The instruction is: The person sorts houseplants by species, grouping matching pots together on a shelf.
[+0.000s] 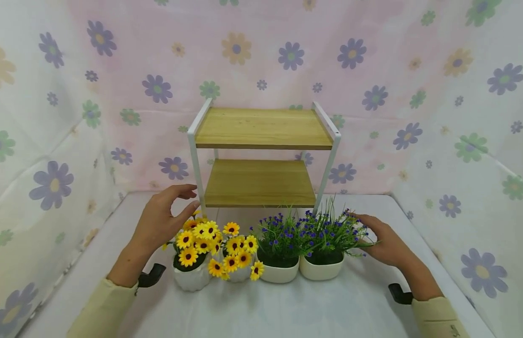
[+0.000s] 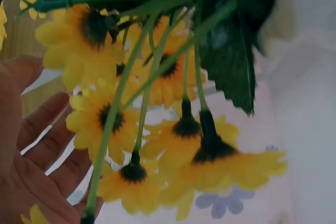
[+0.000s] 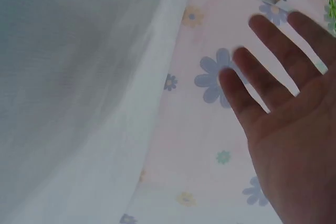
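Four is not needed: several potted artificial plants stand in a row. My left hand (image 1: 160, 220) hovers with loosely bent fingers at the left of the outermost yellow daisy-like flowers (image 1: 187, 257) in a white pot (image 1: 193, 278). In the left wrist view those yellow flowers (image 2: 107, 116) partly cover the fingers (image 2: 52, 150). My right hand (image 1: 385, 244) is beside the rightmost purple-flowered plant (image 1: 326, 232) in its cream pot (image 1: 322, 269); its fingertips are partly behind the leaves. The right wrist view shows its fingers (image 3: 273, 61) spread, holding nothing.
Between them stand another yellow-flowered pot (image 1: 241, 273) and another purple-flowered pot (image 1: 279, 273). Behind the row is a two-tier wooden shelf (image 1: 261, 126) with a white frame. Flower-patterned cloth (image 1: 261, 56) surrounds the white-covered table (image 1: 261, 310).
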